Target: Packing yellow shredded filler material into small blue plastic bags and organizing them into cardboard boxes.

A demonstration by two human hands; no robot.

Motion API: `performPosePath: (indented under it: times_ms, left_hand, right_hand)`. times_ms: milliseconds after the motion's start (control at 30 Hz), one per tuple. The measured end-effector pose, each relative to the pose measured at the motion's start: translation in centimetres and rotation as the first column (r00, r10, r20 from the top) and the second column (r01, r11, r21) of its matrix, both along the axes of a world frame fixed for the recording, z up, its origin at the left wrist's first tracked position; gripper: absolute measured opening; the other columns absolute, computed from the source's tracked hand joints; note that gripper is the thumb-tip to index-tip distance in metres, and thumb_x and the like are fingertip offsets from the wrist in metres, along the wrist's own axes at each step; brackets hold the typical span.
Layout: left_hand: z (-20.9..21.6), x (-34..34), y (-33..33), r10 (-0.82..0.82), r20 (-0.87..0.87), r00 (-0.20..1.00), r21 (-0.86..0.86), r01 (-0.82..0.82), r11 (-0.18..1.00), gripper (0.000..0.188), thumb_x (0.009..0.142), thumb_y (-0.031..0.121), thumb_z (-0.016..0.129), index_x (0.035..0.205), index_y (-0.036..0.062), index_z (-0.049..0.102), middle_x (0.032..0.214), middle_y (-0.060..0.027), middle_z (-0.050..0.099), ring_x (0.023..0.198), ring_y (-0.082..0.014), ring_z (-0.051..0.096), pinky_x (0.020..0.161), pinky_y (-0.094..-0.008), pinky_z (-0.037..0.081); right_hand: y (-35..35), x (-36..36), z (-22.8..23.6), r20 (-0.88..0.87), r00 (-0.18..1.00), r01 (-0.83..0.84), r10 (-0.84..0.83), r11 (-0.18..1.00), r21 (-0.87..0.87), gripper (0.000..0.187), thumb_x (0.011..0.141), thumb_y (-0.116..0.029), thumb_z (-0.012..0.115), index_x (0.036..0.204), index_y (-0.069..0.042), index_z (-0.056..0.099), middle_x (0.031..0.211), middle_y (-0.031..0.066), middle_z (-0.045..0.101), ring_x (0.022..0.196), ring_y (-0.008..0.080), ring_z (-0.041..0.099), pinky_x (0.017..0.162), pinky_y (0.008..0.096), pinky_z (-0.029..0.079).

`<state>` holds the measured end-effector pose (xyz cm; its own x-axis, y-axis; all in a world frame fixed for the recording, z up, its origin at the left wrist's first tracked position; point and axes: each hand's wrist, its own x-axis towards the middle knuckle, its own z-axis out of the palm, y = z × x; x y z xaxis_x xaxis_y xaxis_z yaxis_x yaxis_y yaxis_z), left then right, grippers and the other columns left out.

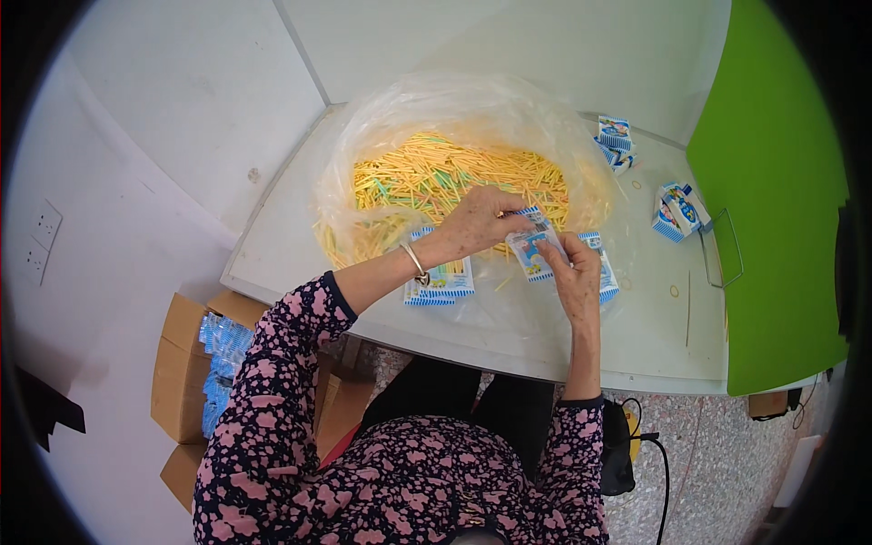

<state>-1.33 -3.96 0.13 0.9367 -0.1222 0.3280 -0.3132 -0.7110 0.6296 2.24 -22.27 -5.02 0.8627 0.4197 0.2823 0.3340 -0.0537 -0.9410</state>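
Note:
Between my two hands is a small blue-and-white printed packet (529, 258), held over the near edge of a big clear plastic bag (381, 118). My left hand (477, 221) pinches its upper end, and the fingers of my right hand (578, 271) grip its right side. The bag lies spread wide, heaped with thin yellow sticks (427, 168), a few of them green or pinkish. Below my left wrist lie flat packets (447, 283) with yellow sticks showing through. Another striped packet (607, 283) lies partly hidden behind my right hand.
Bundled packets (677, 213) stand by a wire stand (738, 250) at right, with more packets (614, 134) at the back. Rubber bands (674, 291) and a thin stick (688, 309) lie nearby. A cardboard box (177, 368) of blue packets is at lower left. A green panel (772, 182) edges the table.

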Motion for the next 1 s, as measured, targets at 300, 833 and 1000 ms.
performPosePath:
  times_ms: [300, 833, 1000]
  left_hand:
    - [-1.6, -0.5, 1.0, 0.080, 0.006, 0.997, 0.137, -0.080, 0.987, 0.021, 0.080, 0.023, 0.061, 0.077, 0.0022, 0.063, 0.067, -0.0129, 0.058, 0.064, -0.0248, 0.054, 0.059, -0.0346, 0.041]
    - [-3.4, 1.8, 5.0, -0.225, -0.059, 0.972, 0.546, 0.221, 0.808, 0.043, 0.069, 0.040, 0.067, 0.099, 0.0105, 0.060, 0.102, -0.0079, 0.054, 0.104, -0.0257, 0.043, 0.089, -0.0400, 0.033]
    - [-3.9, 2.1, 4.0, -0.260, 0.076, 0.963, 0.701, 0.135, 0.701, 0.040, 0.059, 0.035, 0.068, 0.089, 0.0092, 0.062, 0.091, -0.0080, 0.052, 0.097, -0.0251, 0.045, 0.081, -0.0386, 0.033]
  right_hand:
    - [0.8, 0.5, -1.7, -0.074, 0.989, -0.134, 0.129, 0.989, -0.057, 0.020, 0.085, -0.018, 0.060, 0.083, 0.001, 0.064, 0.063, -0.0054, 0.050, 0.059, 0.0028, 0.039, 0.051, 0.0202, 0.029]
    - [0.8, -1.2, -3.2, -0.135, 0.827, -0.562, 0.545, 0.800, -0.212, 0.023, 0.084, -0.020, 0.061, 0.085, 0.003, 0.064, 0.072, 0.0013, 0.058, 0.064, 0.0063, 0.048, 0.055, 0.0220, 0.037]
    - [0.9, -1.3, -2.8, -0.087, 0.814, -0.577, 0.574, 0.783, -0.232, 0.028, 0.082, -0.024, 0.061, 0.073, 0.003, 0.059, 0.057, 0.0079, 0.047, 0.056, 0.0120, 0.042, 0.051, 0.0296, 0.034]
